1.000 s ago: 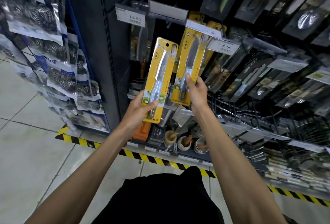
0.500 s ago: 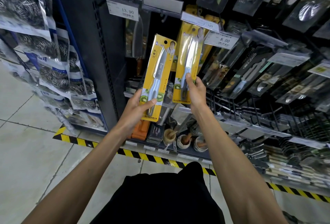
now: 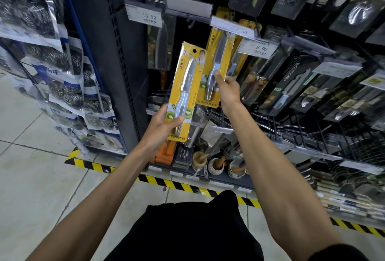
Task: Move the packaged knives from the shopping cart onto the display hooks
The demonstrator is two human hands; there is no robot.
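My left hand [image 3: 165, 125] grips the bottom of a yellow packaged knife [image 3: 185, 86], held upright in front of the shelving. My right hand [image 3: 227, 90] holds the lower part of a second yellow packaged knife [image 3: 218, 56], whose top is tucked up behind a price tag [image 3: 232, 26] at a display hook. More yellow knife packs [image 3: 245, 31] hang behind that one. The hook itself is hidden by the tag and packs. No shopping cart is in view.
Black knife and utensil packs [image 3: 291, 86] fill the hooks on the right. Price tags read 13.90 [image 3: 144, 15] and 8.00 [image 3: 258, 48]. Bagged steel scourers [image 3: 62, 77] hang on the left. Small mortars [image 3: 216, 165] stand on the bottom shelf, above a yellow-black floor stripe [image 3: 177, 184].
My right hand has pushed its pack up and further in, so the top now sits behind the price tag. My left hand and its pack have stayed about level.
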